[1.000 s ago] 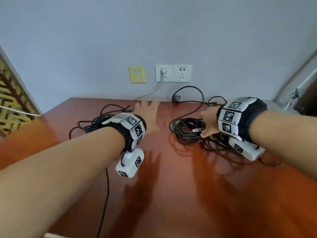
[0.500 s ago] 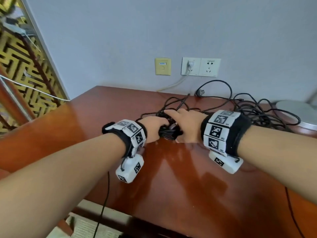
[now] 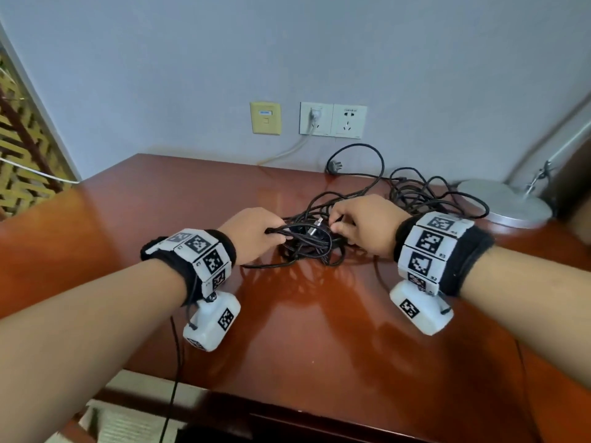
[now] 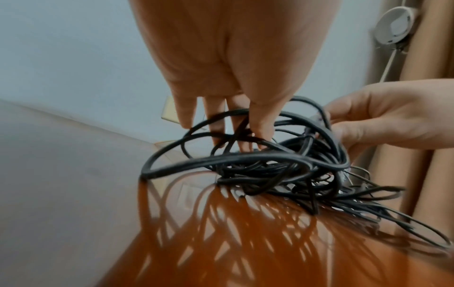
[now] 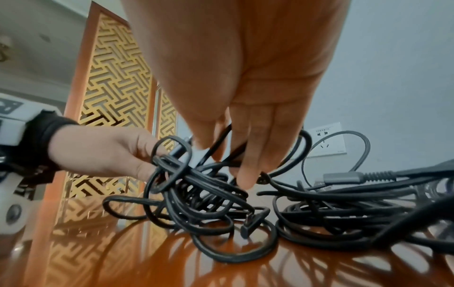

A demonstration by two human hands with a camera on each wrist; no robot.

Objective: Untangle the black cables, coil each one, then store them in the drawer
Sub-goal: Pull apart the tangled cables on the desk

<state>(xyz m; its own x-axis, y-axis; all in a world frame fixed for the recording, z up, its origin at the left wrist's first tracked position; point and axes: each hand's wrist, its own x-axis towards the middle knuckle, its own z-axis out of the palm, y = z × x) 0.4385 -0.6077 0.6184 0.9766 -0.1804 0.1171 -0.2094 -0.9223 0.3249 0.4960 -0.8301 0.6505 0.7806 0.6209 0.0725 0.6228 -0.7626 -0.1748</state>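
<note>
A tangle of thin black rubber cables (image 3: pixel 307 247) lies on the glossy reddish-brown wooden counter (image 3: pixel 287 330). Behind stand a pale grey-blue painted wall (image 3: pixel 319 52), a yellowed square wall plate (image 3: pixel 265 118) and a gold maze-patterned lattice screen (image 5: pixel 115 93).

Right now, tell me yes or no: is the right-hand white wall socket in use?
No: the right-hand white wall socket is empty; the white plug sits in its neighbour.

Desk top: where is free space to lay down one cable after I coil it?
The desk is bare on its left part, from the wall back to the left hand, and along the near edge between both wrists. It is crowded in the middle, where both hands work the tangled cables, and at the right, by the loose cables and the lamp base.
</note>
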